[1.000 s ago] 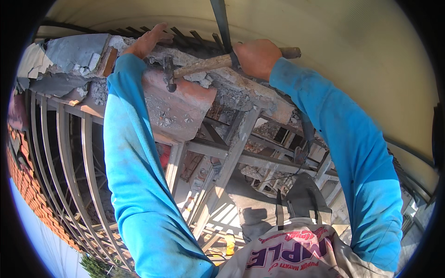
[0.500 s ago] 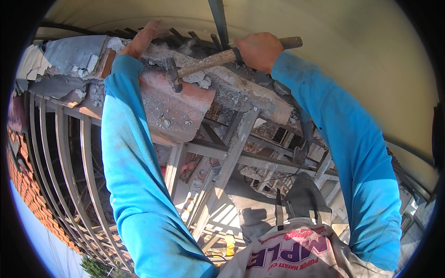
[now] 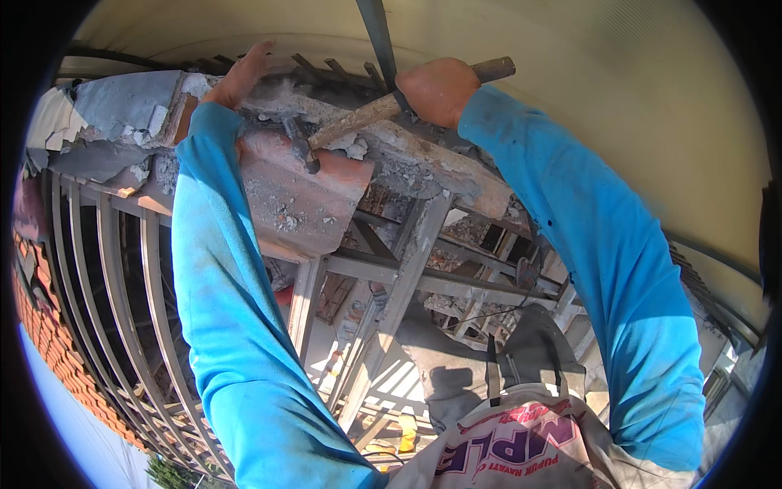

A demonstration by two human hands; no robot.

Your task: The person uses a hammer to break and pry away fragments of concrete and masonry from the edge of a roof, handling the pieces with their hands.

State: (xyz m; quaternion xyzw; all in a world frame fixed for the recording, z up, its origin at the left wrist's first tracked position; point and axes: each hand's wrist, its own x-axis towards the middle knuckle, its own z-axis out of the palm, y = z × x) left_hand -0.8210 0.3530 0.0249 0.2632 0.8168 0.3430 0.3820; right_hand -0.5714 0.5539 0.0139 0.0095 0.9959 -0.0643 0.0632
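A claw hammer with a worn wooden handle (image 3: 358, 121) is gripped near the handle's end by my right hand (image 3: 438, 91). The dark hammer head (image 3: 301, 145) is just above a reddish clay ridge tile (image 3: 301, 191) coated with grey dust and crumbs; I cannot tell whether it touches. My left hand (image 3: 243, 80) rests on the far side of the broken mortar ridge (image 3: 391, 147), fingers stretched out and partly apart, with no tool visible in it. Loose mortar lumps (image 3: 355, 148) lie beside the hammer.
Grey-coated ridge pieces (image 3: 126, 106) continue to the left. Below are metal roof beams (image 3: 395, 301) with open gaps and rubble beneath. A yellowish wall or sheet (image 3: 586, 98) rises behind, with a dark post (image 3: 376, 37) against it. Orange roof tiles (image 3: 69, 371) lie at lower left.
My right hand and the hammer have shifted slightly left, and the hammer head is tilted differently. My left hand stays at the ridge, its fingers slightly moved.
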